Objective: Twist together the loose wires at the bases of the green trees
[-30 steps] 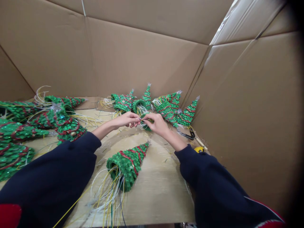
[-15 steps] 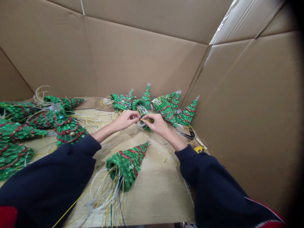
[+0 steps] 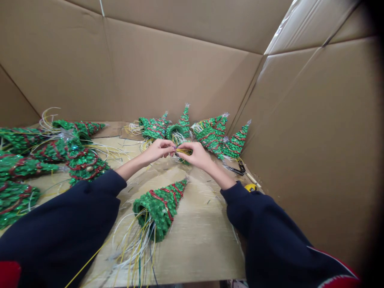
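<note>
My left hand point(image 3: 159, 151) and my right hand point(image 3: 195, 155) meet fingertip to fingertip over the far part of the table. Both are closed in a pinch on thin wires; yellow strands point(image 3: 186, 151) show under my right fingers. Behind and below the hands is a green tree whose open base point(image 3: 174, 132) spills white wires. Nearer to me a green tree with red garland point(image 3: 163, 206) lies on its side, its tip pointing up and right. White, yellow and dark wires point(image 3: 138, 248) trail from its hollow base.
Several decorated trees point(image 3: 87, 165) lie piled at the left, and more point(image 3: 211, 140) stand or lean along the cardboard wall point(image 3: 180, 72). Dark-handled pliers point(image 3: 238, 171) and a yellow object point(image 3: 251, 187) are at the right edge of the table point(image 3: 207, 240).
My fingertips have shifted slightly around the wires, still pinched together. The whole view has moved very slightly. The trees stay in place.
</note>
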{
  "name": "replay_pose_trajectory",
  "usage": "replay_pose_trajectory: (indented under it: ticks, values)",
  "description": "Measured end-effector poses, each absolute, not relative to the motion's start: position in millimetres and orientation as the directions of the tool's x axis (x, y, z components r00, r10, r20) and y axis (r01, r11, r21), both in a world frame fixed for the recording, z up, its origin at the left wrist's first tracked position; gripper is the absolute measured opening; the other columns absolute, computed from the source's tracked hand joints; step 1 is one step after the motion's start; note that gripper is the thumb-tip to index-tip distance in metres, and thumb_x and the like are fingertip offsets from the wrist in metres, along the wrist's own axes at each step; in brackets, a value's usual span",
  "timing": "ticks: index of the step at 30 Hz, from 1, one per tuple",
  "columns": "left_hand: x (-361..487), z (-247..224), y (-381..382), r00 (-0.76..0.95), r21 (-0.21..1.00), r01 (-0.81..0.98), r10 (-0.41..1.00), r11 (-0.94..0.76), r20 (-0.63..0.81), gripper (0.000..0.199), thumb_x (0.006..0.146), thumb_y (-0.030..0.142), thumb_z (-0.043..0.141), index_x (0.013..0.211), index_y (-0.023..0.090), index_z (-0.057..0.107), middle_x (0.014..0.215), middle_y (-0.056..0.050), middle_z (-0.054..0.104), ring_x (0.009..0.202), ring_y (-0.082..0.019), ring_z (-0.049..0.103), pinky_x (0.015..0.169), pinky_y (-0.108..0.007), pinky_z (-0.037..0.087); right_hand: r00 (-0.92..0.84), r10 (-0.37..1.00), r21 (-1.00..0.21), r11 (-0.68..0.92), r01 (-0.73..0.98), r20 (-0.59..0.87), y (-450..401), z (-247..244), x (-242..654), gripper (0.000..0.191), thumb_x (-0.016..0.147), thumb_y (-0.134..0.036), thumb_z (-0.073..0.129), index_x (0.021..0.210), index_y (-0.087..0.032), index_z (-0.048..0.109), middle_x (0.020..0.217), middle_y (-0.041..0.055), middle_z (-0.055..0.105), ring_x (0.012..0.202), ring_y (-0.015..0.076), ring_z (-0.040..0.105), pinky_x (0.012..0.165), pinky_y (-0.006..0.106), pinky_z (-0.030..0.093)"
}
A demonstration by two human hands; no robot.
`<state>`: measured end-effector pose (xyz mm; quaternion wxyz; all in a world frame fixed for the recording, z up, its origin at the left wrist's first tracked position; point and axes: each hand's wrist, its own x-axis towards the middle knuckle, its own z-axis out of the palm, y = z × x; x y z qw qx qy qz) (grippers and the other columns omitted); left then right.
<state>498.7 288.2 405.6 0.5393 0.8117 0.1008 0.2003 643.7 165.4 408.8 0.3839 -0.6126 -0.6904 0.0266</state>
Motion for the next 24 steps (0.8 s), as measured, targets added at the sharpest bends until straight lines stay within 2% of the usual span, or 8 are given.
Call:
replay_pose_trajectory:
  ticks: [7, 14, 24]
  values:
    - [499.8, 403.4, 288.2, 0.914, 0.959, 0.003, 0.390, -0.285, 0.113, 0.026, 0.072, 0.040, 0.061, 0.074, 0.014, 0.058, 0.062, 0.001, 0.058, 0.047, -0.005, 0.040, 0.043, -0.017, 0.026, 0.034, 0.845, -0.433, 0.238, 0.869, 0.534, 166.3, 403.6, 645.3, 0.014, 0.078, -0.013, 0.060, 0.084, -0.015, 0.072, 0.083, 0.0041, 0.074, 0.074, 0.0152, 0.066, 0.071, 0.023, 0.046]
    - [501.0, 401.7, 288.1, 0.897, 0.927, -0.080, 0.378, -0.366, 0.227, 0.025, 0.072, 0.038, 0.061, 0.080, 0.014, 0.058, 0.068, 0.001, 0.058, 0.051, -0.006, 0.042, 0.047, -0.018, 0.032, 0.050, 0.852, -0.453, 0.226, 0.862, 0.521, 166.8, 405.6, 646.6, 0.014, 0.080, -0.011, 0.060, 0.079, -0.015, 0.073, 0.076, 0.0036, 0.074, 0.071, 0.0146, 0.067, 0.067, 0.022, 0.044]
    - [501.3, 402.1, 285.3, 0.908, 0.910, -0.074, 0.349, -0.409, 0.231, 0.024, 0.072, 0.037, 0.059, 0.078, 0.014, 0.056, 0.067, 0.001, 0.056, 0.051, -0.006, 0.042, 0.048, -0.018, 0.032, 0.066, 0.861, -0.506, 0.232, 0.831, 0.504, 165.5, 403.7, 648.9, 0.015, 0.081, -0.014, 0.060, 0.076, -0.017, 0.075, 0.073, 0.0024, 0.074, 0.069, 0.0152, 0.067, 0.066, 0.023, 0.045]
